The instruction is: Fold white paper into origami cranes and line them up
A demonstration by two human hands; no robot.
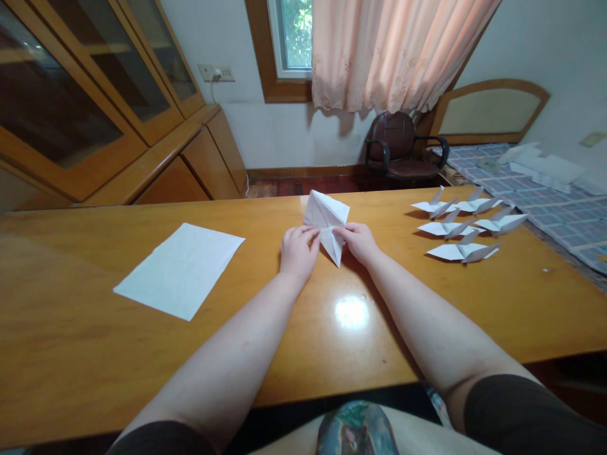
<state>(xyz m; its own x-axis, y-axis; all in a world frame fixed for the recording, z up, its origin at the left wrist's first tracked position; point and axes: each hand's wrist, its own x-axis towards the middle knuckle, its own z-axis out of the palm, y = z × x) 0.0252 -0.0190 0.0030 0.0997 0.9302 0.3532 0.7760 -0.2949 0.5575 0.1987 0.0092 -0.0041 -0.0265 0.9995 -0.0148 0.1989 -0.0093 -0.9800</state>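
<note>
A partly folded sheet of white origami paper [327, 213] is held between both hands near the far middle of the table. Creases run across it, and a pointed flap hangs toward me. My left hand [300, 251] grips its left side, fingers closed at the edge. On the other side, my right hand [361, 241] pinches the paper between thumb and fingers. To the left lies a flat sheet of white paper [183, 272], turned like a diamond. Several folded white paper cranes [462, 252] stand grouped at the right.
The wooden table [85, 354] spans the view. Beyond it are a glass-door cabinet [118, 69] at left, a brown armchair [398, 145] below the pink curtain [379, 50], and a bed [545, 189] at right with white things on its checked cover.
</note>
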